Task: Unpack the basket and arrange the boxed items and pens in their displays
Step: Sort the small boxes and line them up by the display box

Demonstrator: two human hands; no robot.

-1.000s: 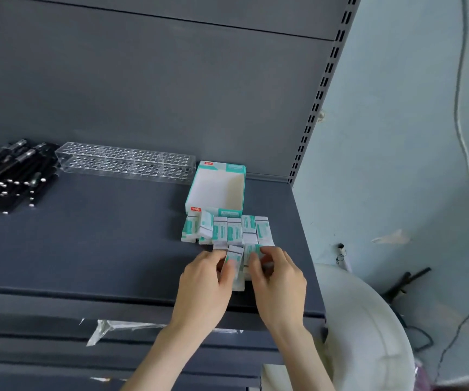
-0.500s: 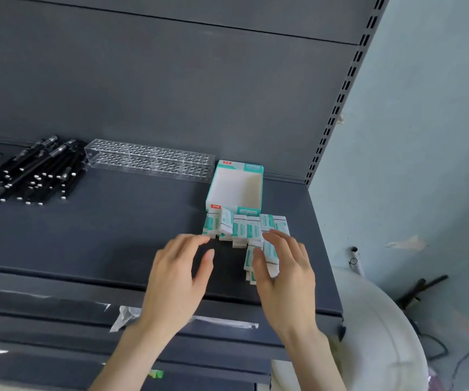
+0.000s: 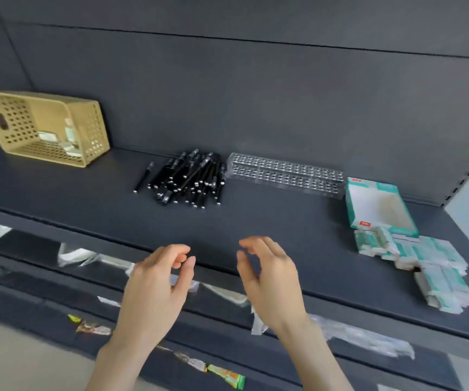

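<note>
- My left hand (image 3: pixel 157 280) and right hand (image 3: pixel 270 280) hung loosely curled and held nothing.
- The pens (image 3: pixel 191 179) lay piled mid-shelf, pointing front to back, slanted right.
- The small boxes (image 3: pixel 413 261) sat far right.

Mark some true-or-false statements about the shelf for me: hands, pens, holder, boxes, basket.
1. The left hand and the right hand hold nothing. True.
2. The black pens stand in the clear holder. False: they lie piled on the shelf left of it.
3. The teal display carton is empty. True.
4. The small boxes are stacked inside the carton. False: they lie on the shelf in front of it.
5. The beige basket is empty. False: a few items show inside.
</note>
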